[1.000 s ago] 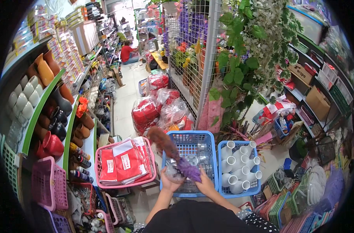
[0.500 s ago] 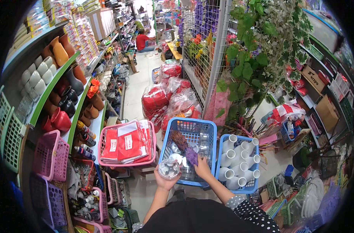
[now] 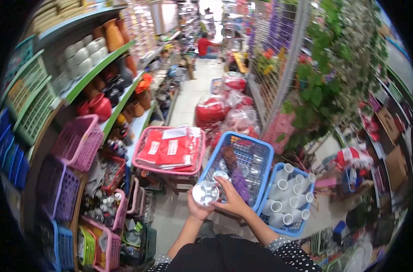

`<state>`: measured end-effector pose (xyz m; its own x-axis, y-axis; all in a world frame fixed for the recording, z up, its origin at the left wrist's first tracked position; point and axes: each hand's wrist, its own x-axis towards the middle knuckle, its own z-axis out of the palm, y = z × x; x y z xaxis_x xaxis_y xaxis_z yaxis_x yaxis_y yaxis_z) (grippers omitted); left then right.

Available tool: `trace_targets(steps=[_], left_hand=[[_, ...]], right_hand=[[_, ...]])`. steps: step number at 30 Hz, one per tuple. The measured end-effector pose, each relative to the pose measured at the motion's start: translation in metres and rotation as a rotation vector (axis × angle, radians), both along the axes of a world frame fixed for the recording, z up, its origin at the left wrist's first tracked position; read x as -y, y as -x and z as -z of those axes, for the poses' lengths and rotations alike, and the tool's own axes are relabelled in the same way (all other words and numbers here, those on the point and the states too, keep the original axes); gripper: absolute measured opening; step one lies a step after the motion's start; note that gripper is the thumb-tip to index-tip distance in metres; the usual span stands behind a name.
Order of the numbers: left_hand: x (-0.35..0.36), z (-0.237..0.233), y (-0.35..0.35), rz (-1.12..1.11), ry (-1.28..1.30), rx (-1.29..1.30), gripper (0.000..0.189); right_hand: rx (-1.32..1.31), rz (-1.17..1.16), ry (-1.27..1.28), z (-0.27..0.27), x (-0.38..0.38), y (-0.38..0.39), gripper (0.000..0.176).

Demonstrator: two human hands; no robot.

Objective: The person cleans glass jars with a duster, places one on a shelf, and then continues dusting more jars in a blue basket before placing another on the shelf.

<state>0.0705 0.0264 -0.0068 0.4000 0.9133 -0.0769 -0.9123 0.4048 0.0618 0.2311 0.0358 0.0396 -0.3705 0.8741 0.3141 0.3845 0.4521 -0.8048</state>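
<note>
A clear round container (image 3: 205,194), glass or plastic, sits in my left hand (image 3: 197,210), whose fingers are closed around its lower left side. My right hand (image 3: 232,197) is at the container's right edge, its thumb and fingers bent against it. Just beyond stands a blue basket (image 3: 266,149) with clear containers (image 3: 256,170) in it. A bunch of purple dried flowers (image 3: 238,181) with a brown part (image 3: 229,156) lies across them, apart from my hands.
Left of the blue basket, a pink basket (image 3: 202,144) holds red and white packets (image 3: 170,147). A second blue basket (image 3: 279,232) on the right holds several white vases (image 3: 288,199). Shelves with pots (image 3: 100,106) line the left; a person in red (image 3: 204,46) sits far down the aisle.
My right hand has let go of the purple dried flowers, which now lie in the basket, and has moved left to the clear container. The view has turned left.
</note>
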Motion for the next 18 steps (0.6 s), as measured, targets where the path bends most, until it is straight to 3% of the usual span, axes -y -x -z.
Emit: trace_targets(steps=[2,3,10,18], left_hand=[[0.008,0.016,0.02,-0.109,-0.014,-0.09,0.059],[0.017,0.002,0.028,-0.186,0.06,-0.184,0.057],[0.087,-0.015,0.121,-0.624,0.014,-0.096,0.054],[0.205,-0.025,0.227,-1.082,-0.103,-0.055,0.056]], right_hand=[[0.032,-0.182,-0.087,-0.013,-0.002,0.023,0.091],[0.062,-0.259,-0.125,-0.016,-0.004,0.036,0.098],[-0.033,-0.71,-0.194,-0.026,0.004,0.163,0.097],[-0.063,-1.184,-0.279,-0.042,0.079,0.324,0.098]])
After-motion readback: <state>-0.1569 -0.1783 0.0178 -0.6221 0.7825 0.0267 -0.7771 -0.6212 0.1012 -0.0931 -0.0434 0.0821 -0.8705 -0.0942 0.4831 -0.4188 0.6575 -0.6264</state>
